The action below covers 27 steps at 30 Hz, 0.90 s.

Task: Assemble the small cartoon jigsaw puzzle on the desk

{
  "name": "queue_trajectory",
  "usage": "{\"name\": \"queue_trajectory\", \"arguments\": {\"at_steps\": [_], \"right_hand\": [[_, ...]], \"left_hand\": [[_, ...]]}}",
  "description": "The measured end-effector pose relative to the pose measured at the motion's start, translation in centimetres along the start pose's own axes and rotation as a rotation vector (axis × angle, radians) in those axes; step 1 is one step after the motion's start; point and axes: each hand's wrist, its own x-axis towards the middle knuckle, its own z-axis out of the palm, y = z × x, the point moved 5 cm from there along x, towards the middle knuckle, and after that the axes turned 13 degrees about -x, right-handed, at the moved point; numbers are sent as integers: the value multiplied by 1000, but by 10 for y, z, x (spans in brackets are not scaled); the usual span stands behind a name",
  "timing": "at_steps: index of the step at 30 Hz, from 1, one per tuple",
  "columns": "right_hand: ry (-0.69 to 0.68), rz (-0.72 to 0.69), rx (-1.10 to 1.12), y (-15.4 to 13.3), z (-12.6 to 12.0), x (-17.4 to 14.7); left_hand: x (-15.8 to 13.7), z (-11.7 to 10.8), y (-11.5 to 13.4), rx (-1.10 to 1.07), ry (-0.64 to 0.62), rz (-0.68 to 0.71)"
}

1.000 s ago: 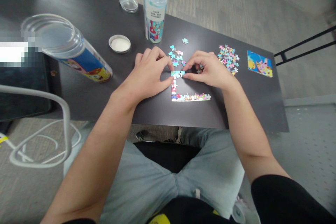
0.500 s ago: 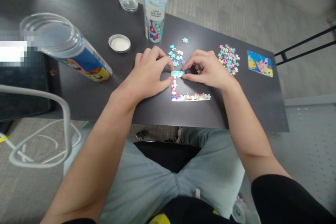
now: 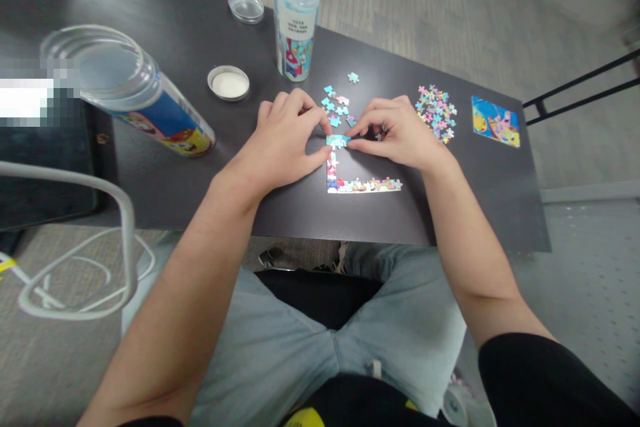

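Observation:
A partly joined jigsaw puzzle (image 3: 363, 186) lies on the dark table, its border running along the bottom, up the left side and a short way across the top. My left hand (image 3: 295, 137) pinches the top left corner of that border between thumb and index finger. My right hand (image 3: 387, 128) has thumb and index finger closed on a blue puzzle piece (image 3: 345, 140) at the right end of the top row. Just above my fingers lie several loose blue and pink pieces (image 3: 334, 107), and one stray blue piece (image 3: 353, 78) is farther back.
A heap of mixed puzzle pieces (image 3: 436, 113) and a picture card (image 3: 496, 121) lie to the right. Two clear tubs, one large (image 3: 135, 93) and one farther back (image 3: 296, 20), stand left and behind, near two round lids (image 3: 229, 83). A white cable (image 3: 127, 240) loops at left.
Both hands stay at the top row of the border. The right fingertips shift very slightly at the piece; the rest looks the same.

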Motion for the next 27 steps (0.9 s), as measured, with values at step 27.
{"name": "queue_trajectory", "arguments": {"at_steps": [27], "right_hand": [[117, 86, -8, 11, -11, 1]], "left_hand": [[0, 0, 2, -27, -7, 5]]}}
